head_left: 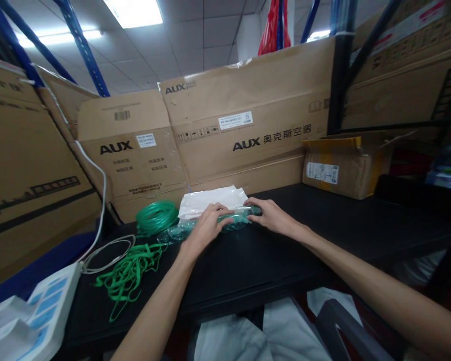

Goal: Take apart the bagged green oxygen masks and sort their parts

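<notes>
My right hand [272, 214] is closed, thumb and fingers pinching a slim silver piece [243, 208] with a dark green end, perhaps a small tool. My left hand [210, 223] lies just left of it with bent fingers closed and the fingertips close to the silver piece's left end; what they grip is not clear. Beneath both hands, a clear plastic bag [178, 231] with greenish contents lies on the black table [248, 265]. White sheets or flat white packets [206, 197] sit directly behind the bag.
Left of the bag are a coil of green tubing [157, 216] and a tangle of green cord [130, 275]. A white device with blue keys [47, 311] and a cable stands front left. Large cardboard boxes [210, 150] wall the back; an opened carton [340, 168] stands right.
</notes>
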Demonstrator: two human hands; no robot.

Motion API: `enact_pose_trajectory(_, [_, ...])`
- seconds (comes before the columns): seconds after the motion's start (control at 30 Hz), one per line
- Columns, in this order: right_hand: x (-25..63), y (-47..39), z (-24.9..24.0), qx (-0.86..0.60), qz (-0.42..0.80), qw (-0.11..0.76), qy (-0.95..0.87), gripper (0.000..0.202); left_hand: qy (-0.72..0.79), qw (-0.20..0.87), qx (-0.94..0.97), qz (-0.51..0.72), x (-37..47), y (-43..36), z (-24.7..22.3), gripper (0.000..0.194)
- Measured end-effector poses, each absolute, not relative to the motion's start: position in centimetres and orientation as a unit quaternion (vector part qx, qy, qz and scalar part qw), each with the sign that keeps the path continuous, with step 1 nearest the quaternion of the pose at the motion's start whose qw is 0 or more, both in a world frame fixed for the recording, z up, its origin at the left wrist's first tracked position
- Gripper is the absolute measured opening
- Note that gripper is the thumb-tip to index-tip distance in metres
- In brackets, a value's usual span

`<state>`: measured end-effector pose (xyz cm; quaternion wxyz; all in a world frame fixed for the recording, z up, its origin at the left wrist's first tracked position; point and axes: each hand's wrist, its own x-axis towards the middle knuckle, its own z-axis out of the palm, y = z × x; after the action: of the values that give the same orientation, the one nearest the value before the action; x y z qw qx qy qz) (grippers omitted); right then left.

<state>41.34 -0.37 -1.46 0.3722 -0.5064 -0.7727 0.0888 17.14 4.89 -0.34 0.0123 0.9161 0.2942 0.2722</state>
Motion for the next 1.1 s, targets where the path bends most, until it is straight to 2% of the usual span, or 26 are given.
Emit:
enact_pose_trajectory(0.27, [41.9, -1.1, -1.3, -0.482, 0.073, 0.322, -0.812, 0.040, 0.305, 0.004, 0.912, 0.274, 17.1, 4.6, -0.5, 0.029])
enact_pose_trajectory(0.53, [40.2, -2.0, -2.7, -0.470, 0.000, 0.337, -0.816, 0.036, 0.301, -0.003, 0.913, 0.277, 17.0, 4.4, -0.3, 0.029])
enact_pose_trajectory(0.87, [40.2, -0.9, -2.4, -0.436, 0.031, 0.328, -0.837, 0.037, 0.304, -0.009, 0.910, 0.281, 17.0, 4.3, -0.5, 0.028])
enact_pose_trajectory(1.1, [39.4, -1.5, -2.6, -0.484, -0.049, 0.280, -0.828, 0.038, 0.321, -0.021, 0.903, 0.284, 17.3, 4.0, -0.5, 0.028])
